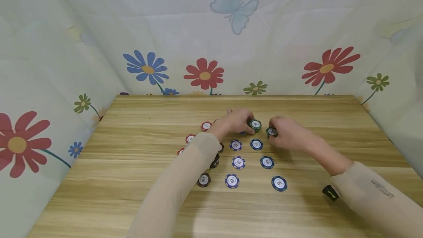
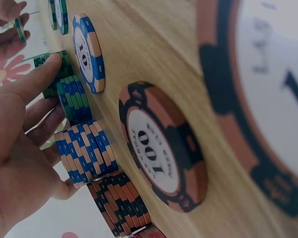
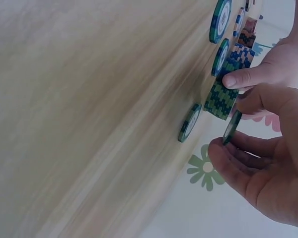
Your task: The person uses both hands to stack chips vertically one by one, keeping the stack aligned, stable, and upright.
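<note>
The right hand (image 1: 288, 132) pinches a green chip (image 1: 272, 132), face up.

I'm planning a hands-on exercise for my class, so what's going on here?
Someone is handling poker chips at a wooden table. The left hand grips a green stack, while the right hand pinches a single green chip beside it. A blue stack stands in the same row, and three blue chips marked 10 lie flat in front.
</note>
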Motion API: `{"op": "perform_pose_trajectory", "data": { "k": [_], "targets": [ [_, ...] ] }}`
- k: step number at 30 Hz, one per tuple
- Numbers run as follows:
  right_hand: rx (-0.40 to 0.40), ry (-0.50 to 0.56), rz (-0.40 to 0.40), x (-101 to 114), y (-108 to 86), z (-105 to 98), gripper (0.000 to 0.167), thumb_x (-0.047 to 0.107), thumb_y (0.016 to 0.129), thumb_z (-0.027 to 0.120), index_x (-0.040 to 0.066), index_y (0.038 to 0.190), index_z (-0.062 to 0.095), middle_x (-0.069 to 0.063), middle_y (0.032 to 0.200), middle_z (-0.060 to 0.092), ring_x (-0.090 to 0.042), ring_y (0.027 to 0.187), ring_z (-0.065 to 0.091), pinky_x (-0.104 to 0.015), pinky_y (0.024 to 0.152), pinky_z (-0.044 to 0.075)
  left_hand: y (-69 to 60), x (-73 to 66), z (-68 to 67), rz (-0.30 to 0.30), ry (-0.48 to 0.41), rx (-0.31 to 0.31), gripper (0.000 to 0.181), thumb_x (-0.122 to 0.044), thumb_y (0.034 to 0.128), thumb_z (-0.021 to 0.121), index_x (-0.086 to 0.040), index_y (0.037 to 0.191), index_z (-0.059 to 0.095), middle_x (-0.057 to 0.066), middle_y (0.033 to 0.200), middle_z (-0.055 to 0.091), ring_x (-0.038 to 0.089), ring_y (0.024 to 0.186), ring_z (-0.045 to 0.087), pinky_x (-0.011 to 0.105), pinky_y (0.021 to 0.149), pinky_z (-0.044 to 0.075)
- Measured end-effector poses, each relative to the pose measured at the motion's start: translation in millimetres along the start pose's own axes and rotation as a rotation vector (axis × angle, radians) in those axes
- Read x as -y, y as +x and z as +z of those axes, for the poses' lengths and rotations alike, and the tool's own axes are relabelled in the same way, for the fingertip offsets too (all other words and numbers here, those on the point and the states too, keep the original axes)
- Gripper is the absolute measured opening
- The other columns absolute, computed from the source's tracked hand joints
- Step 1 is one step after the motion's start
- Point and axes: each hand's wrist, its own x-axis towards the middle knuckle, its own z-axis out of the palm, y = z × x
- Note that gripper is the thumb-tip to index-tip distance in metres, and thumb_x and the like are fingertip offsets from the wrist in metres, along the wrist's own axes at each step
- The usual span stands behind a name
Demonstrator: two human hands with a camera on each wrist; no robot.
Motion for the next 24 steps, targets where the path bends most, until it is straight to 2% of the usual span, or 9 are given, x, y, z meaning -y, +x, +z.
{"op": "perform_pose_trajectory", "data": {
  "k": [6,14,24],
  "targets": [
    [-0.038,0.002,0.021,4,8.2,3,0.031,0.01,0.086,0.075,-0.008,0.109,0.064,-0.012,0.095,0.062,-0.022,0.077,0.058,-0.04,0.07,0.053,0.8,0.1,-0.4,-0.007,0.001,0.008,0.037,-0.03,0.0911,0.081,-0.014,0.122,0.07,-0.005,0.113,0.07,0.014,0.11,0.061,0.068,0.115,0.008],
    [-0.089,0.006,-0.017,6,15.5,8,0.027,0.007,0.085,0.076,-0.007,0.106,0.066,-0.011,0.093,0.062,-0.022,0.076,0.056,-0.039,0.069,0.052,0.6,-0.2,-1.1,-0.006,-0.004,0.016,0.035,-0.03,0.0913,0.081,-0.014,0.12,0.07,-0.005,0.111,0.071,0.014,0.108,0.061,0.069,0.115,0.008],
    [-0.136,0.022,-0.028,10,25.3,13,0.029,0.005,0.084,0.077,-0.007,0.108,0.066,-0.014,0.096,0.064,-0.024,0.08,0.061,-0.043,0.076,0.055,1.5,0.9,-2.0,0.005,-0.009,0.01,0.031,-0.03,0.0902,0.082,-0.015,0.115,0.071,-0.008,0.105,0.07,0.013,0.104,0.061,0.07,0.114,0.01]
  ]
}}
